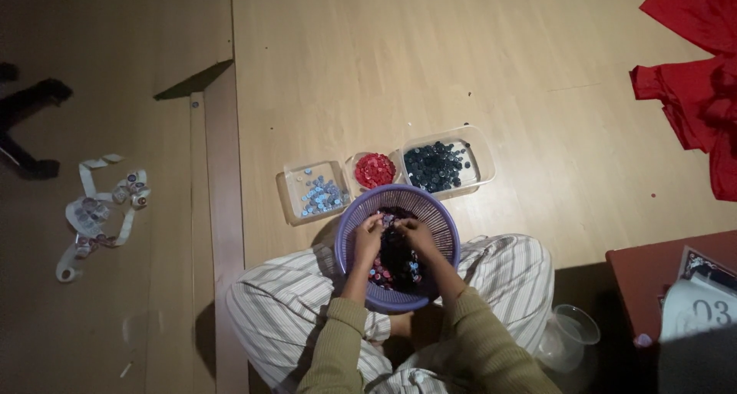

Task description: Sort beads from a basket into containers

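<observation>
Your sleeves nearest lens; left hand (368, 238) and right hand (418, 236) dig into mixed caps (395, 259) in purple basket (399, 210) between knees, fingers curled, grip unclear; three tubs ahead, within reach: pale blue caps (321, 195), red caps (375, 170), dark caps (436, 166)

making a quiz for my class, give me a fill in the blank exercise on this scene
1. Both hands, the left hand and the right hand, reach into a round ____ plastic basket.
2. The small round clear tub holds ____ caps.
3. The large clear plastic tub holds dark ____ caps.
4. A crumpled ____ cloth lies on the wooden floor.

Missing words: purple; red; blue; red
</observation>
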